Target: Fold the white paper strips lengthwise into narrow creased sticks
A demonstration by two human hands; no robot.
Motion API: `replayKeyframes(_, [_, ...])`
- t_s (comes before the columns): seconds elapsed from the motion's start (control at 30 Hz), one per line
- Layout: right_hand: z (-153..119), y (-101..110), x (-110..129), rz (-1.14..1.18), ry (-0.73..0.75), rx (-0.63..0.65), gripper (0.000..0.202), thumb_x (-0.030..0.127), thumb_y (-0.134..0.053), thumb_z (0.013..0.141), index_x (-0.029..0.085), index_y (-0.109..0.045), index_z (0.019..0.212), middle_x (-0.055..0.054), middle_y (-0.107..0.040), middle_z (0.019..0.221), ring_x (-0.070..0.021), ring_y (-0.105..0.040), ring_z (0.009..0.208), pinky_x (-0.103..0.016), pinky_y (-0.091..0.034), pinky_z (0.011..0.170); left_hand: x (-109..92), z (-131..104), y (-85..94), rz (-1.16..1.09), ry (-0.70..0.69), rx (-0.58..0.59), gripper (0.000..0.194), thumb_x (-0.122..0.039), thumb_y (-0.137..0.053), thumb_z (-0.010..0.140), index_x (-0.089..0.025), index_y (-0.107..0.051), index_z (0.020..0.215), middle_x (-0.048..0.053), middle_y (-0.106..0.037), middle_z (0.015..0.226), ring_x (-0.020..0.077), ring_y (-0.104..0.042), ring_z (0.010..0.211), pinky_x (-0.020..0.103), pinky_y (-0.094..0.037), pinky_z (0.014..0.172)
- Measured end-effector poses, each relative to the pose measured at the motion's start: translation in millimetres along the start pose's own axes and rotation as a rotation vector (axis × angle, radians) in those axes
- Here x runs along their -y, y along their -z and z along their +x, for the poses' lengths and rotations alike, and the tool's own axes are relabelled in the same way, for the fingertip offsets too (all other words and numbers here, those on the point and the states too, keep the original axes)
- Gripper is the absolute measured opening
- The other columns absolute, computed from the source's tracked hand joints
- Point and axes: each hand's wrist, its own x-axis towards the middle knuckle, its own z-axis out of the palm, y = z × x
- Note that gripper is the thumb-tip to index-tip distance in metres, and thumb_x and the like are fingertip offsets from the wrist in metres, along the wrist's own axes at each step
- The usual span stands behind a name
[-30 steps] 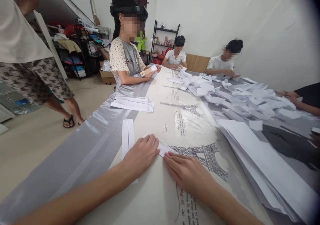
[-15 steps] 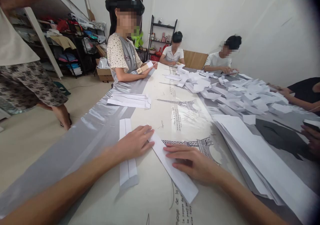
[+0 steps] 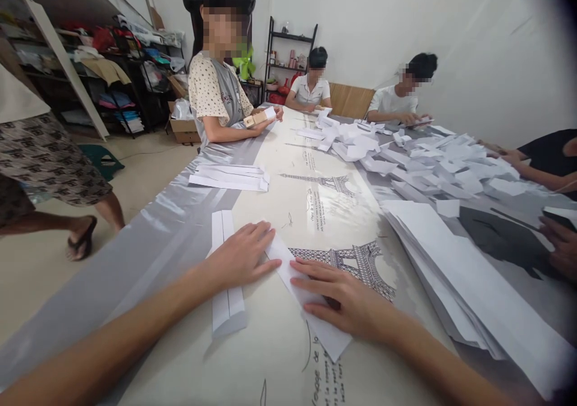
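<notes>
Glossy counter (image 3: 265, 358), white wall (image 3: 360, 27) behind; paper pile (image 3: 451, 163) toward right edge, grey cloth (image 3: 135, 256) reaching left edge; left hand (image 3: 241, 254), right hand (image 3: 338, 292) apart, open on strip (image 3: 332, 339).

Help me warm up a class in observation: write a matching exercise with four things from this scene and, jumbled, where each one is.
Things
1. Left hand
2. Right hand
3. Cardboard box
4. Stack of long white sheets

Places
A. On the floor
B. Fingers across the middle of the slanting paper strip
C. On the table, right of both hands
D. Fingertips at that strip's far end

Pairs: 1-D, 2-B, 3-A, 4-C
</notes>
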Motion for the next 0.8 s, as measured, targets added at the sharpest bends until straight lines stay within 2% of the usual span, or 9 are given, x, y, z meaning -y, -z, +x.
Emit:
replayKeyframes(0.13, [-13,-5,14,-0.019,-0.08,-0.018,0.044,0.031,-0.061,0.1,0.024,-0.057,0.143,-0.007,-0.048,0.156,-0.0238,-0.047,0.144,-0.043,-0.047,0.116,3,-1,1.8,-0.029,0.018,0.018,0.054,-0.056,-0.04,0.103,-0.013,-0.051,0.134,0.017,-0.053,0.145,0.0327,-0.051,0.133,0.045,-0.043,0.11])
replayKeyframes(0.2, [-23,-11,24,-0.041,-0.097,-0.043,0.045,0.026,-0.058,0.101,0.022,-0.054,0.145,-0.007,-0.047,0.157,-0.0241,-0.045,0.145,-0.044,-0.047,0.116,6,-1,2.2,-0.04,0.021,0.027,0.052,-0.054,-0.041,0.103,-0.015,-0.049,0.136,0.016,-0.052,0.146,0.0326,-0.049,0.135,0.045,-0.042,0.111])
replayKeyframes(0.33, [-42,-27,41,-0.099,-0.114,-0.13,0.055,0.027,-0.06,0.098,0.014,-0.047,0.15,-0.013,-0.043,0.159,-0.0269,-0.042,0.147,-0.044,-0.048,0.115,9,1,1.8,-0.05,0.02,0.017,0.049,-0.051,-0.041,0.102,-0.015,-0.05,0.134,0.016,-0.053,0.145,0.0336,-0.049,0.135,0.047,-0.041,0.111])
replayKeyframes(0.43, [-50,-35,48,-0.132,-0.107,-0.174,0.053,0.022,-0.056,0.1,0.015,-0.046,0.151,-0.012,-0.044,0.158,-0.0266,-0.04,0.148,-0.044,-0.049,0.114,5,4,0.6,-0.052,0.024,0.022,0.051,-0.057,-0.039,0.102,-0.015,-0.051,0.129,0.017,-0.053,0.143,0.0345,-0.049,0.134,0.048,-0.042,0.11])
replayKeyframes(0.6, [-49,-35,54,-0.169,-0.078,-0.144,0.048,0.015,-0.05,0.1,0.012,-0.05,0.148,-0.013,-0.049,0.155,-0.027,-0.035,0.15,-0.044,-0.048,0.115,-4,7,-3.4,-0.051,0.066,-0.006,0.068,-0.074,-0.036,0.096,-0.014,-0.052,0.124,0.019,-0.054,0.14,0.0373,-0.048,0.131,0.051,-0.041,0.108])
replayKeyframes(0.8, [-42,-31,62,-0.218,-0.045,-0.157,0.049,0.012,-0.049,0.098,0.01,-0.052,0.147,-0.014,-0.055,0.15,-0.0271,-0.04,0.147,-0.042,-0.051,0.113,-3,6,-3.6,-0.071,0.071,-0.009,0.069,-0.076,-0.037,0.094,-0.016,-0.051,0.125,0.017,-0.054,0.139,0.0365,-0.048,0.129,0.051,-0.041,0.107])
